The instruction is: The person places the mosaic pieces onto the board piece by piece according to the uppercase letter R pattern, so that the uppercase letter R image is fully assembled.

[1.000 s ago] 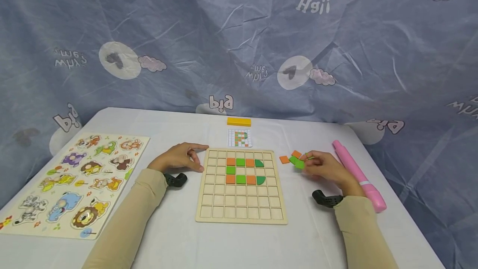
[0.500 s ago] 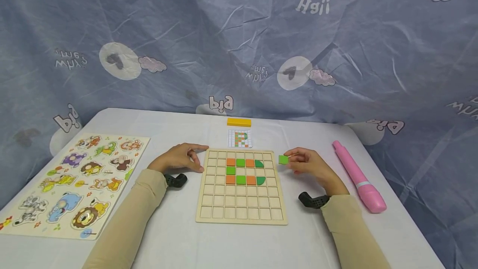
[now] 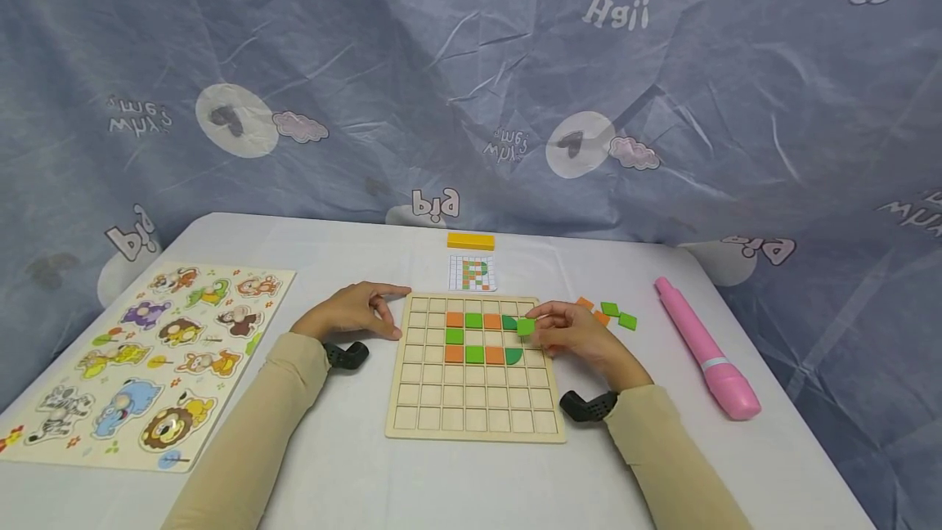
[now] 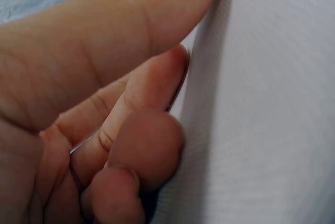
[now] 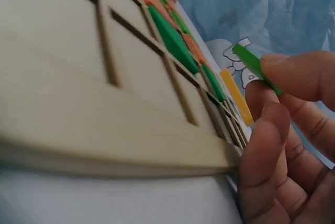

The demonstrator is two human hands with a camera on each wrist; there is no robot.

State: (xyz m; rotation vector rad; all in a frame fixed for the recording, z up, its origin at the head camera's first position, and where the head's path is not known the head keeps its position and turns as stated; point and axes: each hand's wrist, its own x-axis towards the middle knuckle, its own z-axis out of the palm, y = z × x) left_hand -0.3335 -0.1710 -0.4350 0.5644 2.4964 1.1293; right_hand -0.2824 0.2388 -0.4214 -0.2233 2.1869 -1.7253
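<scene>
A wooden grid board [image 3: 474, 418] lies flat in the middle of the table, with orange, light green and dark green tiles set in its upper cells. My right hand [image 3: 585, 342] pinches a light green square tile [image 3: 526, 326] between thumb and fingers above the board's right side. In the right wrist view that green tile [image 5: 250, 63] is seen nearly edge-on, clear of the board. At the board's left edge rests my left hand [image 3: 352, 309], index fingertip by the upper left corner and thumb lower down. The left wrist view shows its fingers [image 4: 157, 77] close to the white cloth.
Several loose tiles [image 3: 610, 309], orange and green, lie right of the board. Behind it are a small pattern card [image 3: 471, 272] and a yellow block [image 3: 471, 241]. An animal puzzle board [image 3: 169, 350] lies at left, a pink microphone-shaped object [image 3: 706, 350] at right.
My right hand has picked the green tile from the loose pile and carried it left over the board's edge. The remaining loose tiles lie more spread out. My left hand has stayed put.
</scene>
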